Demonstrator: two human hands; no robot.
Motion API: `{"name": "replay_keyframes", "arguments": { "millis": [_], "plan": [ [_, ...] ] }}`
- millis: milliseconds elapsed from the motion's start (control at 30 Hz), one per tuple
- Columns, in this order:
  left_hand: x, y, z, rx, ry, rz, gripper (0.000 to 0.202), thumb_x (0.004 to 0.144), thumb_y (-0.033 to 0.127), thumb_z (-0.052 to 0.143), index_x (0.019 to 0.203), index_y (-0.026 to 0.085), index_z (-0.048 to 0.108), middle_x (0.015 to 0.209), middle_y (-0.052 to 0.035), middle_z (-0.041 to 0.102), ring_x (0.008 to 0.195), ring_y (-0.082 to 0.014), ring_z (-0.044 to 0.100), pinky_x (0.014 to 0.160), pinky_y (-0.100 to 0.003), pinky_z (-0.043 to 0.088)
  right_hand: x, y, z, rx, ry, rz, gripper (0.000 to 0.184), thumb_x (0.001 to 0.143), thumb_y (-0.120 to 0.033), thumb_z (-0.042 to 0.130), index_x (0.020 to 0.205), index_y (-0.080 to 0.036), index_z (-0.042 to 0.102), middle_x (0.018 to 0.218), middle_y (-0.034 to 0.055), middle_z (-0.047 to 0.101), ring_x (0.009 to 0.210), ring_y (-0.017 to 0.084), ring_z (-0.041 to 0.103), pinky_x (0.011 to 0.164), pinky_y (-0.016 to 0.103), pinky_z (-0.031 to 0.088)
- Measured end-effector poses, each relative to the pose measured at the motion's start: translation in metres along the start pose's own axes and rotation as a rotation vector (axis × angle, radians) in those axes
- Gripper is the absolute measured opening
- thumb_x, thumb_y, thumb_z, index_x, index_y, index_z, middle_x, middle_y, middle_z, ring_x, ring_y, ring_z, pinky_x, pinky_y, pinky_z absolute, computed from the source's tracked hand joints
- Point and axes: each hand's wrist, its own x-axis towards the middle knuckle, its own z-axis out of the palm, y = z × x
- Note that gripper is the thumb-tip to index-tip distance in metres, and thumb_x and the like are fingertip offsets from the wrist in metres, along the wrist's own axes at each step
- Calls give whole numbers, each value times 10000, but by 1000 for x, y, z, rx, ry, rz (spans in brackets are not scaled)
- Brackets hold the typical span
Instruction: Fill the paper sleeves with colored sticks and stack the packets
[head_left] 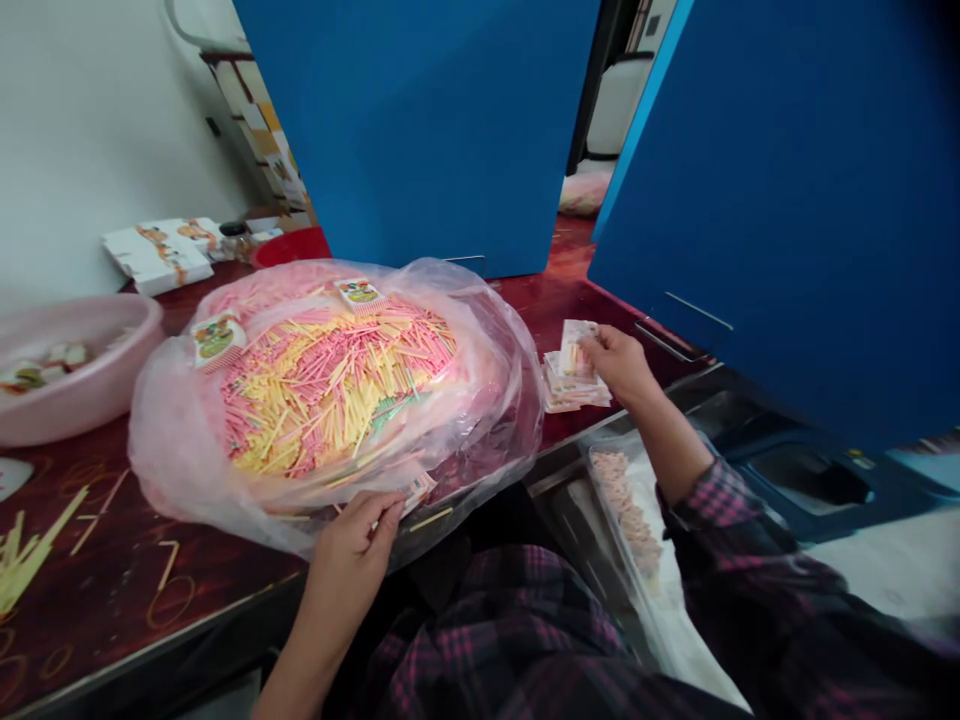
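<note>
- My right hand (619,365) is closed in a narrow pinch on a small printed paper packet (577,350), just above a loose stack of similar paper packets (574,392).
- My left hand (358,530) is also narrow, its fingers (382,515) holding a small printed card packet (417,490) at the near edge of the bag.
- A large translucent pink plastic bag (506,420) lies open on a glossy dark red table (127,570), between my hands and the far blue panels.
- Inside it, a broad heap of thin pink and yellow sticks (337,390) remains large and spread out, with two printed card packets (216,340) (361,295) lying on top.
- So far, I see only a small stack outside the bag, while most of the sticks lie in the heap.
- A few loose yellow sticks (30,555) lie on the table at the left.
- A round pink plastic basin (75,375) holding a few printed pieces sits beyond them.
- White printed boxes (157,255) and a red bowl (289,247) stand farther back.
- Below my right arm, a clear tray (622,510) holds pale pink pieces that I cannot make out.
</note>
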Motion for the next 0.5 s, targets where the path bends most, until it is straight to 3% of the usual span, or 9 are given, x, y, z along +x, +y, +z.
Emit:
{"name": "replay_keyframes", "arguments": {
  "millis": [100, 233, 400, 500],
  "plan": [
    [-1, -15, 9, 206, 66, 69, 257, 935, 339, 528, 902, 245, 764, 926, -73, 786, 893, -278, 720, 831, -410, 566, 4, 8, 16, -289, -121, 1, 322, 897, -232, 535, 1112, -86, 725, 1045, 205, 738, 947, 298, 662, 832, 398, 463],
    [1, -27, 27, 368, 108, 113, 209, 924, 236, 523, 883, 237, 728, 932, -95, 748, 901, -281, 673, 865, -417, 541, -12, 17, 37, -508, -94, -65, 431, 943, -213, 470, 1311, -73, 646, 1299, 268, 660, 1159, 388, 622, 929, 502, 451],
    [14, -39, 43, 307, 90, 15, 94, 874, 197, 631, 804, 239, 678, 866, -65, 668, 900, -286, 628, 864, -420, 521, -11, 35, 33, -330, 88, -140, 499, 863, -168, 602, 1351, -72, 628, 1385, 248, 633, 1277, 372, 584, 1054, 507, 414],
    [19, -43, 45, 333, 49, -71, 103, 871, 165, 630, 816, 223, 694, 895, -69, 665, 926, -275, 622, 862, -404, 511, -20, 24, 16, -132, 203, -216, 402, 845, -152, 633, 1239, -133, 714, 1270, 227, 706, 1188, 324, 652, 1026, 446, 455]
  ]
}}
